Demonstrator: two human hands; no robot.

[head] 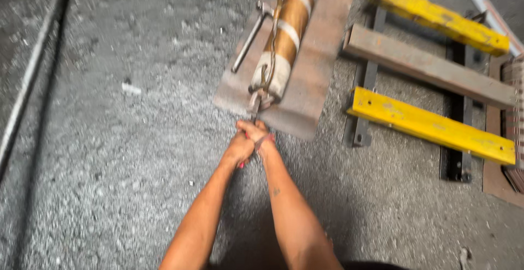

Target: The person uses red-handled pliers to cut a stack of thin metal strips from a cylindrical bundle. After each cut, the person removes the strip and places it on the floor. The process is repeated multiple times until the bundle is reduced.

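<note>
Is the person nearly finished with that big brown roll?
Done: the brown roll lies on a metal plate, white bands around it. In hand: both hands, left and right, grip a red-handled tool at its near end. How much is left, I cannot tell.

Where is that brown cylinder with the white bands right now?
In the head view, the brown cylinder lies top centre on a rusty metal plate, just beyond both hands, with a metal wrench-like bar at its left and yellow beams at its right.
</note>
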